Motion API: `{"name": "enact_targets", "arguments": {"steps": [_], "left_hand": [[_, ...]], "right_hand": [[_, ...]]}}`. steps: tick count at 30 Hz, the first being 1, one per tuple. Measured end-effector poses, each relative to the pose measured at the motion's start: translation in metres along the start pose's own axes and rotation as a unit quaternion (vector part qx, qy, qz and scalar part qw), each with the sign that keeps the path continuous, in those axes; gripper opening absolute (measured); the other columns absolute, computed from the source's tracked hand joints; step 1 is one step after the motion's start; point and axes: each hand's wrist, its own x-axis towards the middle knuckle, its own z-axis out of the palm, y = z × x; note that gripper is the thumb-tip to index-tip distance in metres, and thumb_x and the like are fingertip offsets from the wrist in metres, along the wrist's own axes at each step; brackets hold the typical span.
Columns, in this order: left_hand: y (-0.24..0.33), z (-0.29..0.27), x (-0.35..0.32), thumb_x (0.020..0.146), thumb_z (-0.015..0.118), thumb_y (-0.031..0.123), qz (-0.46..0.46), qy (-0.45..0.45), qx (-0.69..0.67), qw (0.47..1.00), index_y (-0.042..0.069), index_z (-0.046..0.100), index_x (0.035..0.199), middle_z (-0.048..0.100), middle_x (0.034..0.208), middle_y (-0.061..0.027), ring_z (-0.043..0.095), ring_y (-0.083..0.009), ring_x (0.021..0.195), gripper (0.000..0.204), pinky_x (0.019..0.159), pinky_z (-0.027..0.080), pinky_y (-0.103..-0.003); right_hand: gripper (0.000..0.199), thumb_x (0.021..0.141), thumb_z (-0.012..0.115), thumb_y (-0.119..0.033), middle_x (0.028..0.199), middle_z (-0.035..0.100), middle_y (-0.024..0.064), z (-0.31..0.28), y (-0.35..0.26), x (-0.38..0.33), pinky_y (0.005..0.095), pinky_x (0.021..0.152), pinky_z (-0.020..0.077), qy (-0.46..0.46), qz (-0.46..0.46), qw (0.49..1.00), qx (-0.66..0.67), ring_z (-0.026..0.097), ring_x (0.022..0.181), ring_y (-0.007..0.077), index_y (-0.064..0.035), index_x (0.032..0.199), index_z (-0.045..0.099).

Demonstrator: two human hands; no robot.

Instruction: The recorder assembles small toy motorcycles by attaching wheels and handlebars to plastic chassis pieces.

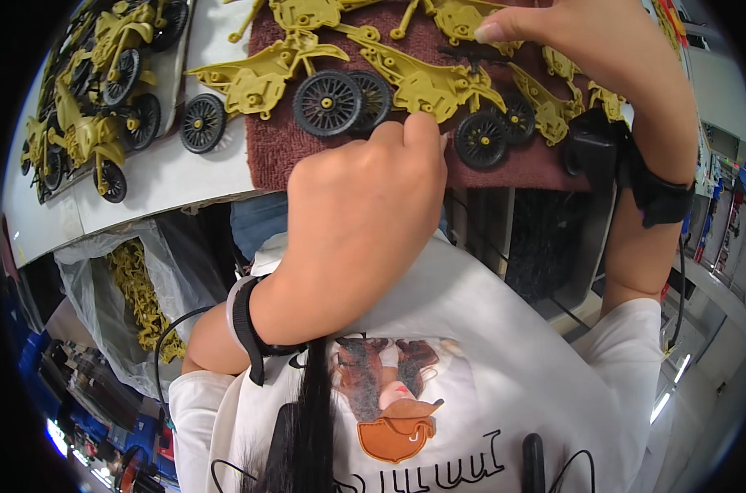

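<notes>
My left hand (364, 197) is curled at the near edge of a maroon towel (266, 160). Its fingertips are hidden beneath it, so what they grip, if anything, cannot be made out. Just beyond its knuckles lie a black spoked wheel (327, 103) and a yellow motorcycle body half (430, 82). My right hand (582, 41) reaches over the towel at the upper right, its thumb stretched out over another yellow body half (463, 20). The other fingers of that hand pass beyond the upper edge of view. The yellow parts look like toy motorcycle shells.
Several assembled yellow toy motorcycles (85, 131) stand on a tray at the left. A loose wheel (203, 123) rests on the white table (217, 177). Below the table, a clear plastic bag (101, 279) holds yellow parts. A black strapped device (595, 140) is on my right forearm.
</notes>
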Motion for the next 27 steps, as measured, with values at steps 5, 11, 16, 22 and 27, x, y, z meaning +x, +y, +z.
{"name": "enact_targets", "arguments": {"steps": [5,11,16,22,27], "left_hand": [[-0.002,0.000,-0.004,0.088,0.062,0.021,-0.018,-0.002,-0.004,1.000,0.007,0.052,0.075,0.056,0.060,-0.0086,0.057,-0.0299,0.050,0.022,0.044,0.044,-0.039],[-0.003,-0.026,-0.008,0.087,0.065,0.023,-0.028,-0.041,-0.062,0.997,0.005,0.055,0.076,0.059,0.063,-0.0110,0.057,-0.0291,0.050,0.024,0.045,0.043,-0.036],[-0.026,-0.074,-0.002,0.085,0.070,0.013,-0.019,-0.002,-0.186,0.982,0.001,0.065,0.098,0.064,0.074,-0.0058,0.056,-0.0080,0.060,0.018,0.053,0.041,-0.024],[-0.054,-0.077,0.034,0.069,0.075,0.001,0.211,0.057,-0.049,0.975,0.001,0.061,0.117,0.064,0.115,-0.0111,0.063,-0.0230,0.099,0.051,0.078,0.049,-0.028],[-0.052,-0.062,0.042,0.065,0.077,0.002,0.235,-0.009,-0.073,0.969,0.004,0.060,0.117,0.062,0.116,-0.0128,0.062,-0.0307,0.102,0.055,0.086,0.050,-0.035]], "right_hand": [[0.042,0.070,0.078,-0.010,0.089,0.063,0.0179,0.012,-0.013,0.006,0.0376,0.075,0.0480,0.018,0.021,0.998,0.051,0.061,0.086,0.0329,0.0044,0.101,0.055],[0.028,0.071,0.077,-0.006,0.081,0.065,0.0137,0.009,0.014,0.022,0.0352,0.069,0.0484,0.009,-0.081,0.997,0.003,0.062,0.076,0.0264,0.0030,0.091,0.061],[0.020,0.078,0.074,-0.004,0.097,0.062,0.0112,-0.002,0.038,-0.010,0.0238,0.069,0.0510,0.028,-0.120,0.908,0.401,0.061,0.079,0.0124,0.0017,0.094,0.062],[0.037,0.077,0.080,-0.012,0.124,0.042,0.0199,0.037,0.036,-0.022,0.0318,0.095,0.0413,-0.096,-0.268,0.741,0.608,0.053,0.103,0.0193,0.0061,0.102,0.059],[0.042,0.073,0.083,-0.013,0.125,0.042,0.0177,0.029,0.001,-0.051,0.0314,0.094,0.0413,-0.032,-0.057,0.822,0.566,0.052,0.103,0.0184,0.0055,0.103,0.060]]}}
